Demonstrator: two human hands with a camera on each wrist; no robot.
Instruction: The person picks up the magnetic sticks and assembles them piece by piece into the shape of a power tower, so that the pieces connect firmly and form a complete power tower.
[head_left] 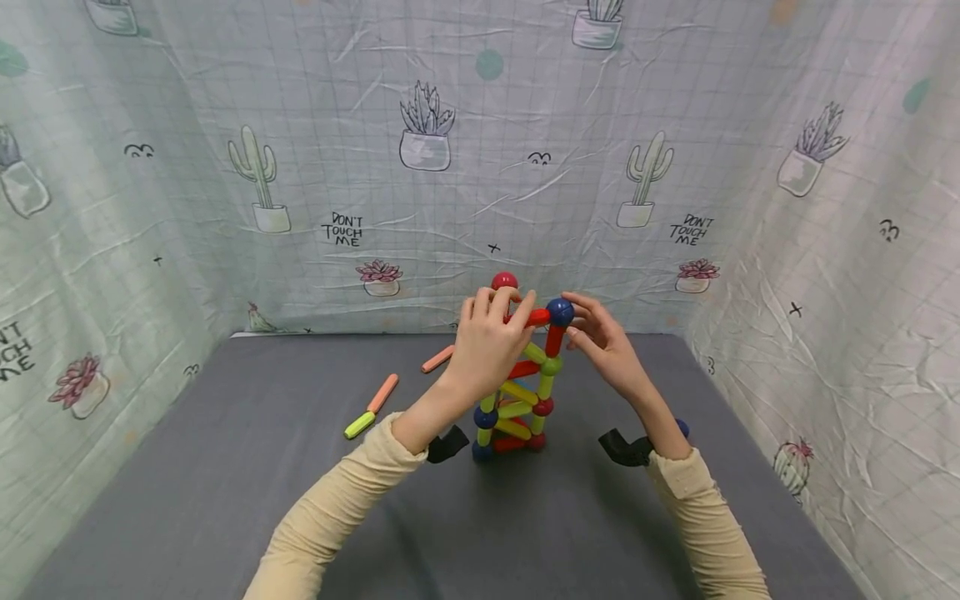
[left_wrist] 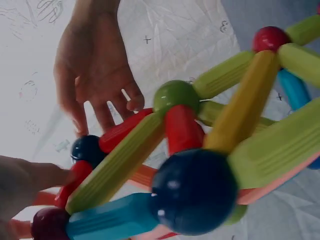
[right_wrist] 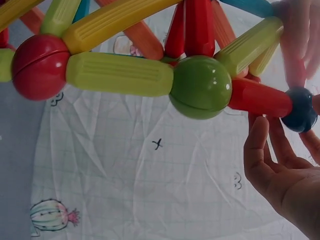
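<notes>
A tower of magnetic rods and balls (head_left: 517, 408) stands on the grey table in the head view. At its top, my left hand (head_left: 487, 342) pinches a red rod (head_left: 538, 317) that meets a blue ball (head_left: 560, 312). My right hand (head_left: 611, 350) has its fingers bent about that blue ball from the right, touching it. In the left wrist view, the left thumb (left_wrist: 50, 175) lies on the red rod (left_wrist: 75, 182), beside a dark red ball (left_wrist: 50, 223). Close up in the right wrist view, a short red rod (right_wrist: 262, 97) joins the green ball (right_wrist: 201, 87) to the blue ball (right_wrist: 300, 110).
On the table left of the tower lie an orange rod (head_left: 384, 392) and a yellow-green rod (head_left: 360, 425), end to end. Another orange rod (head_left: 438, 358) lies farther back. A blue ball (head_left: 682, 427) shows beside the right forearm. Patterned cloth (head_left: 487, 192) hangs behind the table.
</notes>
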